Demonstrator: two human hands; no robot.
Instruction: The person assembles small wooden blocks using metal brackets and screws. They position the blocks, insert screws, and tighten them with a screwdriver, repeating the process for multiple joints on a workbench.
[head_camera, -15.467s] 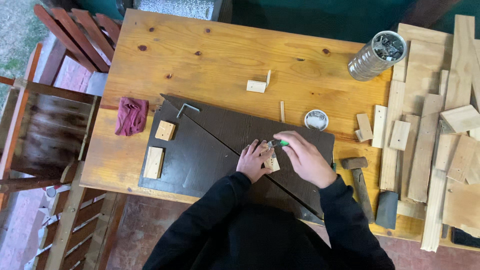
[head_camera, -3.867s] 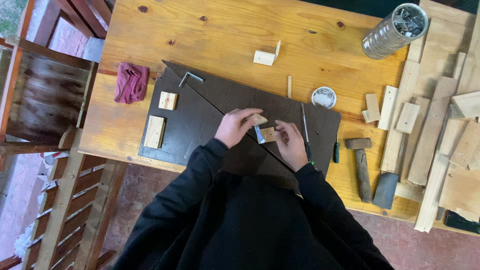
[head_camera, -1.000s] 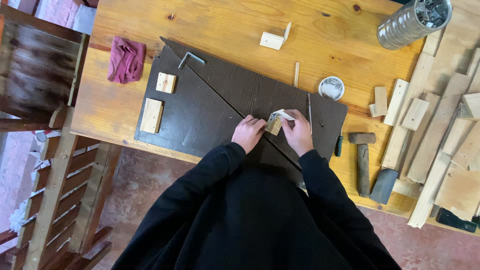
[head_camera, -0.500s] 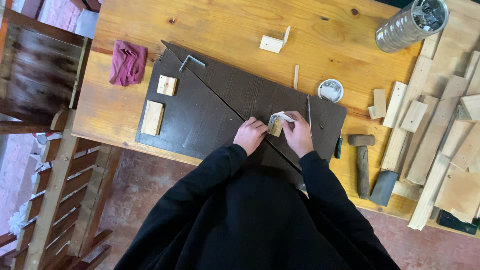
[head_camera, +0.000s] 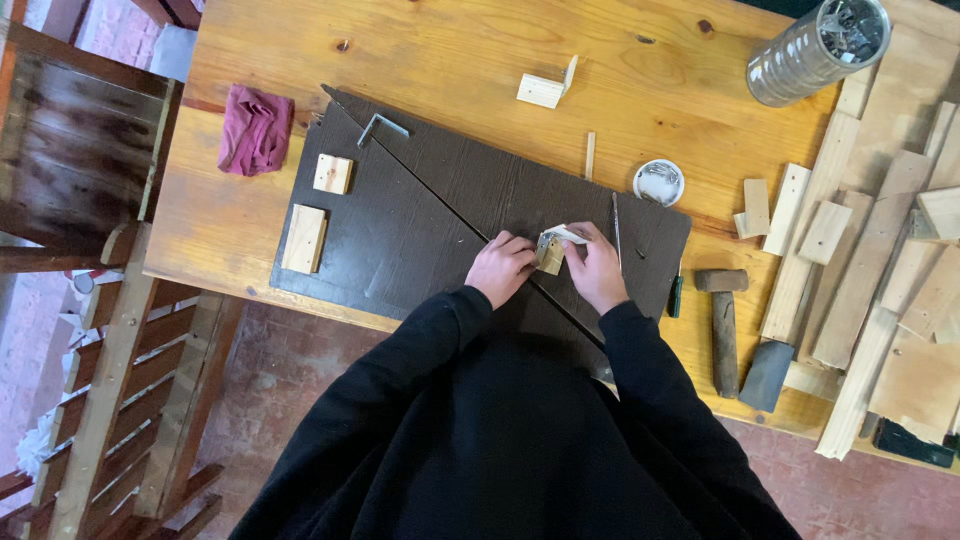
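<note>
Apparently both hands (head_camera: 550, 268) still pinch the block (head_camera: 550, 254).

There is one view only, from a camera worn on the person's head, looking almost straight down from well above the wooden surface (head_camera: 450, 50). The person's own black sleeves and shoulders fill the lower middle of the frame, with the left hand (head_camera: 500, 268) and right hand (head_camera: 598, 272) near the centre. The surface's far edge lies toward the top, brick floor and a wooden chair (head_camera: 70, 160) show at the left
</note>
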